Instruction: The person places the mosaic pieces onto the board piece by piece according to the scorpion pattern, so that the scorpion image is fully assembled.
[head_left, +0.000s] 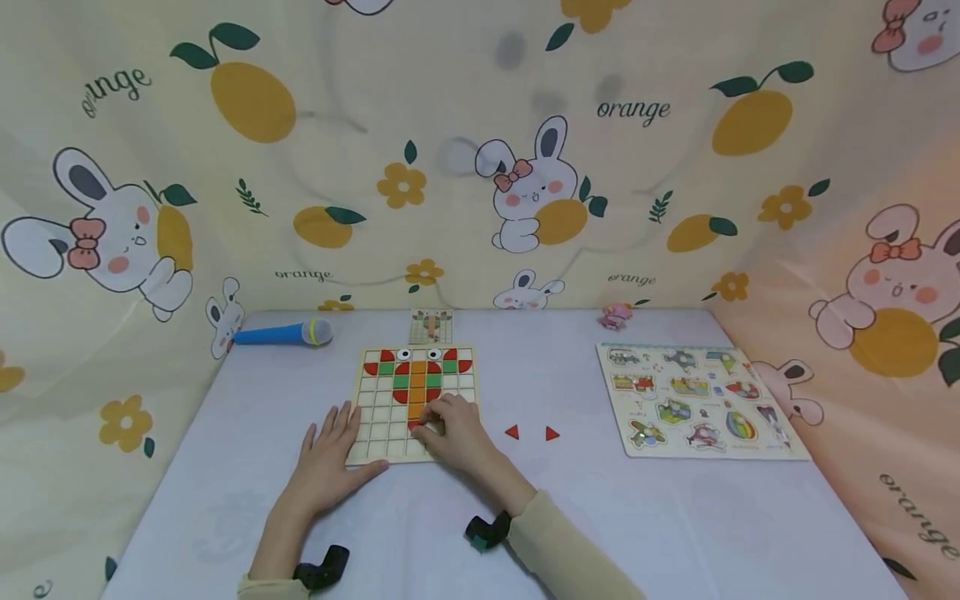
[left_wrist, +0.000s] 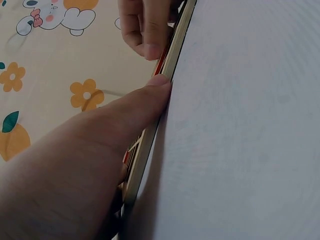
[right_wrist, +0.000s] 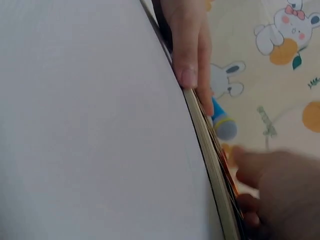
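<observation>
A square grid board (head_left: pixel 378 437) lies on the table, with red, green and orange pieces and two eye pieces set in it. My left hand (head_left: pixel 330 471) rests along its lower left side with fingers spread. The left thumb touches the front edge, as the left wrist view (left_wrist: pixel 100 125) shows. Over the lower middle of the board, my right hand (head_left: pixel 457 433) has its fingers curled, thumb and fingertips pinching at a small red piece (head_left: pixel 413 425) below the orange column. The fingers partly cover that piece. Two red triangles (head_left: pixel 512 432) lie right of the board.
A small pattern card (head_left: pixel 431 327) sits behind the board. The blue toy microphone (head_left: pixel 281 333) lies at back left. At right is a picture puzzle board (head_left: pixel 697 404), with a small pink toy (head_left: pixel 616 316) behind it. A printed cloth hangs around the table.
</observation>
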